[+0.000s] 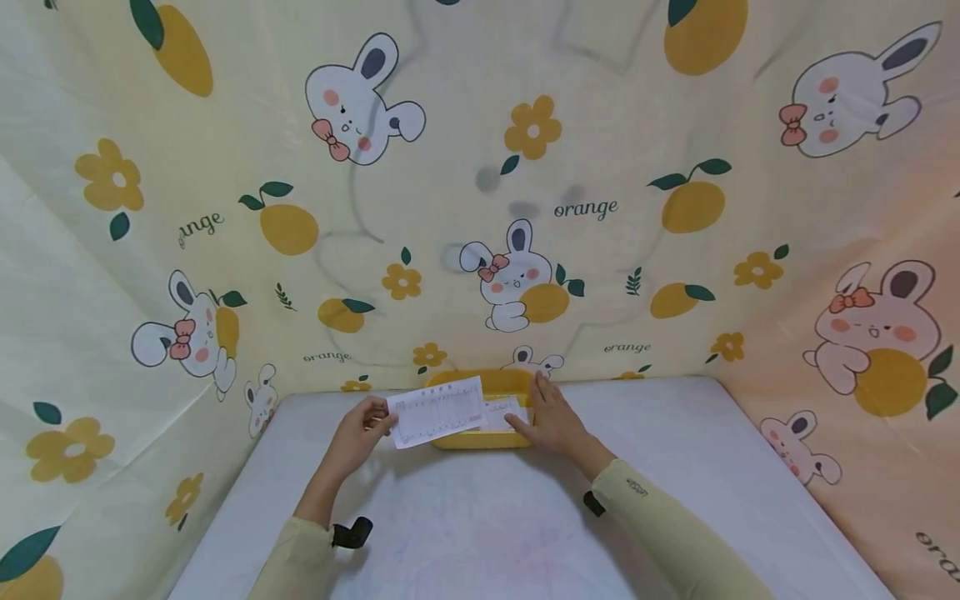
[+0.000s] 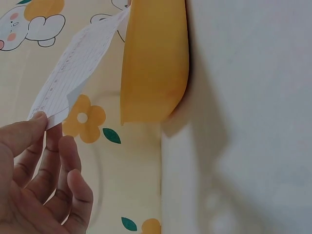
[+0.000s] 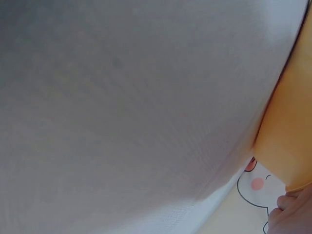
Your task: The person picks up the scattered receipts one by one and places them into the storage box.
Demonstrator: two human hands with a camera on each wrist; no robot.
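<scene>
My left hand (image 1: 367, 425) pinches a printed paper slip (image 1: 438, 411) by its left end, between thumb and fingers. The slip carries a ruled grid with a heading and is tilted over the left part of a yellow plastic bin (image 1: 483, 440). In the left wrist view, the slip (image 2: 73, 73) slants up beside the bin's wall, and the other fingers of that hand are loosely bent. More white paper (image 1: 501, 410) lies inside the bin. My right hand (image 1: 555, 423) rests on the bin's right rim with fingers extended, its thumb reaching over the paper inside.
The bin stands at the back of a white-covered table (image 1: 480, 517), close to a cream curtain (image 1: 450, 192) printed with rabbits and oranges. The curtain also encloses both sides. A dark wrist mount (image 1: 352, 533) sits at the left cuff.
</scene>
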